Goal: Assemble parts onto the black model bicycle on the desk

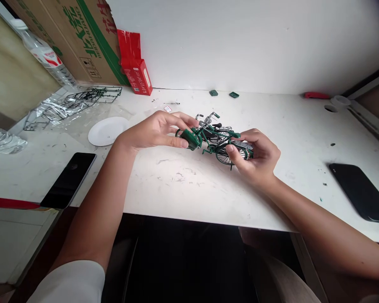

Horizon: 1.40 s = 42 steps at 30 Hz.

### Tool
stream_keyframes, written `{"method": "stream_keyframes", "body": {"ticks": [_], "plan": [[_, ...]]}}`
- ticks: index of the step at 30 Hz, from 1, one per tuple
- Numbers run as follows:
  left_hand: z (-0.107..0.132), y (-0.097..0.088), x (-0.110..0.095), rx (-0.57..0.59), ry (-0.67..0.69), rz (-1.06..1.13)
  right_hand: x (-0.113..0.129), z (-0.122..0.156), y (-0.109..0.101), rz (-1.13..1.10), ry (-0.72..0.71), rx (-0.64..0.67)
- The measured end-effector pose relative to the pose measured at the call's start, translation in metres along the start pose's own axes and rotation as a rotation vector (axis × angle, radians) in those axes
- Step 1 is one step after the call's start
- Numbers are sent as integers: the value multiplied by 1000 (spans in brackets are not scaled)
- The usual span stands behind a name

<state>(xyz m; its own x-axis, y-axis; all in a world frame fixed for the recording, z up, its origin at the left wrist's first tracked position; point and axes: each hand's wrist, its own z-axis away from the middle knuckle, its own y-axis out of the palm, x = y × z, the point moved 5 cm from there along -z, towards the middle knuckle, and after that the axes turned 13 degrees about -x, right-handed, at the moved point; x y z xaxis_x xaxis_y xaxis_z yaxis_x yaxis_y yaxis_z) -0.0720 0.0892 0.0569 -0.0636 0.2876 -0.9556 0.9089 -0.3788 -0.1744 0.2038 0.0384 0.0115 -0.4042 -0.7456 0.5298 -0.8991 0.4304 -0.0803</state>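
A small green model bicycle [211, 147] is held between my two hands above the white table. My left hand [158, 129] grips its front end, the thumb against the green basket [191, 139] and the fingers behind it. At the rear, my right hand [259, 156] closes round the back wheel and the silver rack, its thumb on the near side. Close behind the green frame shows a black seat [217, 125] with a silver rack, seemingly part of a second model bicycle; whether the two touch I cannot tell.
Two green pieces [234, 95] lie by the back wall. On the left are black sprue frames [105, 93], clear wrap, a white paper plate [105, 131], a phone [68, 180], a red box [137, 78], a bottle [47, 54] and a carton [78, 38]. A dark phone [361, 191] lies right.
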Motion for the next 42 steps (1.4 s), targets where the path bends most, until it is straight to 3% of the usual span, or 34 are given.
{"method": "stream_keyframes", "body": {"ticks": [2,7,16,20,27,36,42], "plan": [[-2,5,3,30,12,-13,1,0,0,22,-11,-4],[-2,10,0,-40,49,2,8,-1,-1,31,-61,-15],[-1,22,-1,-52,143,-56,16,-1,-1,18,-92,-21],[-2,28,3,-151,130,-37,11,-2,-3,74,-70,-35],[-4,35,13,-315,276,-47,10,-3,-3,13,-82,-38],[-6,37,23,-444,164,89,6,-3,-3,78,-17,-13],[-5,38,26,-423,110,111,7,-2,-3,68,-33,-10]]}}
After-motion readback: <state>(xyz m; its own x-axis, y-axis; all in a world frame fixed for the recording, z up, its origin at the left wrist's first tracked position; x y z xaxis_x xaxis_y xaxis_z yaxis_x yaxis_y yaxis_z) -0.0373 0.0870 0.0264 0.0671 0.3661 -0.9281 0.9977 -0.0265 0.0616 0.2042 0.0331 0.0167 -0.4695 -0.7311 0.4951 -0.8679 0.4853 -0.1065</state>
